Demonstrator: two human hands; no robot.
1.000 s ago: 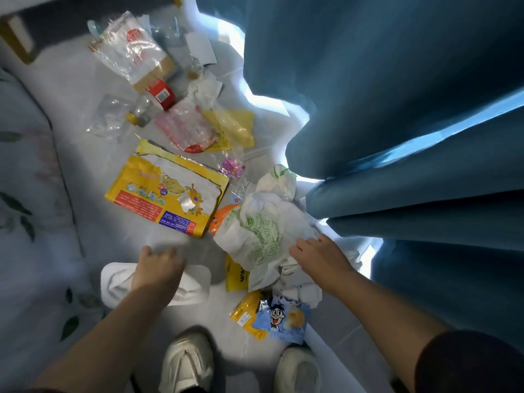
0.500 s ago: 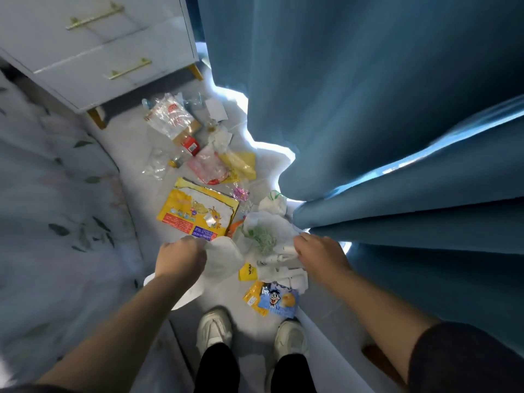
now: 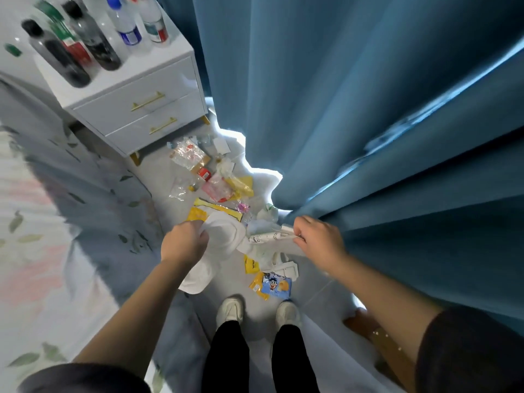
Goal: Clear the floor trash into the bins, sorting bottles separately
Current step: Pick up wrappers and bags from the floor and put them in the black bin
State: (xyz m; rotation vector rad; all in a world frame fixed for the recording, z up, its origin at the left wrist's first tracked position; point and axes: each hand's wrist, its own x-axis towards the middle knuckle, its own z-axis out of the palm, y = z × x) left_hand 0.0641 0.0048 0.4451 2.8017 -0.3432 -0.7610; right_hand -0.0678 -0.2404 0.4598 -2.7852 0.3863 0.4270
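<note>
The left fingers are curled tight round the upper edge of a white moulded tray, and the left hand holds it off the floor, its lower end hanging toward six o'clock. The right fingers pinch the gathered top of a crumpled white plastic bag with green print. The right hand is at three o'clock from the tray, touching the fold of the blue curtain.

At six o'clock from the bag lie a small yellow wrapper and a blue-and-yellow cartoon snack packet, just ahead of the person's white shoes. A large yellow snack bag shows partly from under the tray at twelve o'clock.

Further toward twelve, the rest of the floor trash is strewn: a pink candy wrapper, a yellow packet, a small red box, clear plastic bags, and what looks like a small clear bottle.

Upright bottles stand on a white nightstand at eleven o'clock. A leaf-print bed cover is at nine.
</note>
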